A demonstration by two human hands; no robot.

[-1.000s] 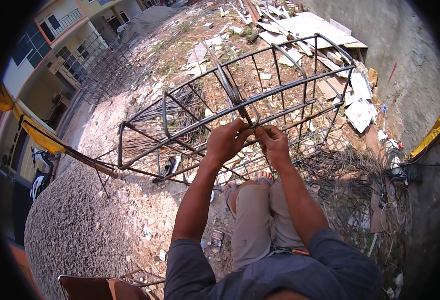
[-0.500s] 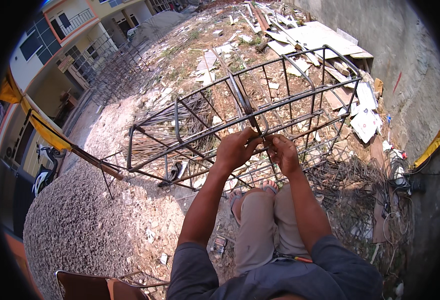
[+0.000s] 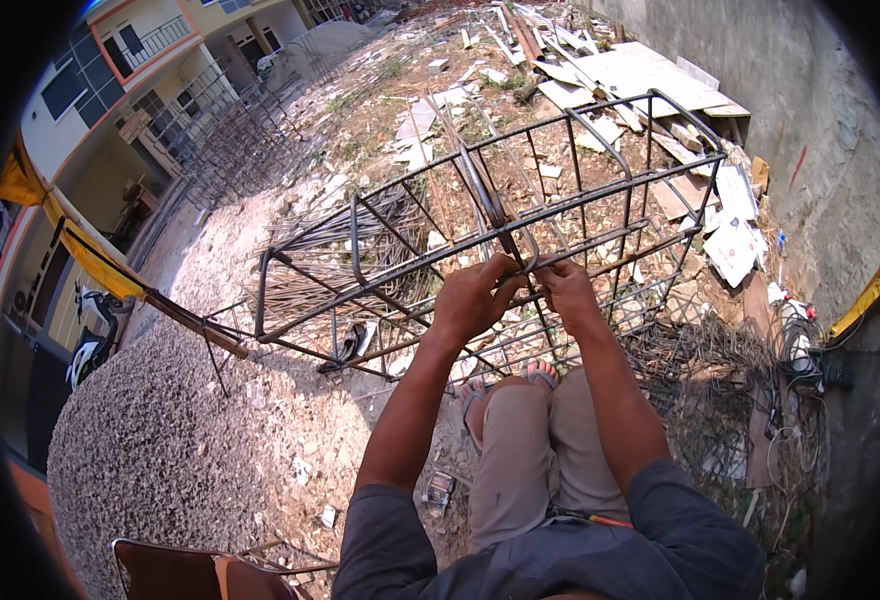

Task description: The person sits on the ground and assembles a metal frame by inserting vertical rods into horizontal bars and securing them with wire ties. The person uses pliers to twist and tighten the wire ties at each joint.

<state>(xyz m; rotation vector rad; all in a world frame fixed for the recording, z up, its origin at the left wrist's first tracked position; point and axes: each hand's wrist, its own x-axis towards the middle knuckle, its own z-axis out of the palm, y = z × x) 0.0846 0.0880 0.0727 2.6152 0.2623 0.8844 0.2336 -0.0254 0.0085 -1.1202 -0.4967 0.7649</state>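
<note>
A dark steel rebar cage [image 3: 440, 262] stretches across in front of me, made of long bars and rectangular stirrups. Several stirrups [image 3: 482, 188] are bunched together near its middle. At the near long bar, just below that bunch, my left hand [image 3: 472, 300] is closed with thumb and finger on a stirrup. Close beside it on the right, my right hand [image 3: 568, 296] pinches at the same joint, fingertips bent inward. Whatever lies between the right fingertips is too small to make out.
Loose rods [image 3: 335, 265] lie in a heap behind the cage. A gravel pile [image 3: 160, 440] rises at left, and tangled wire [image 3: 680, 355] covers ground at right. White boards [image 3: 640, 75] lie by the concrete wall [image 3: 810, 130]. A brown chair [image 3: 175, 572] stands at lower left.
My right hand has turned and its fingers have come down and closer against the bar. My left hand stays at nearly the same place on the cage.
</note>
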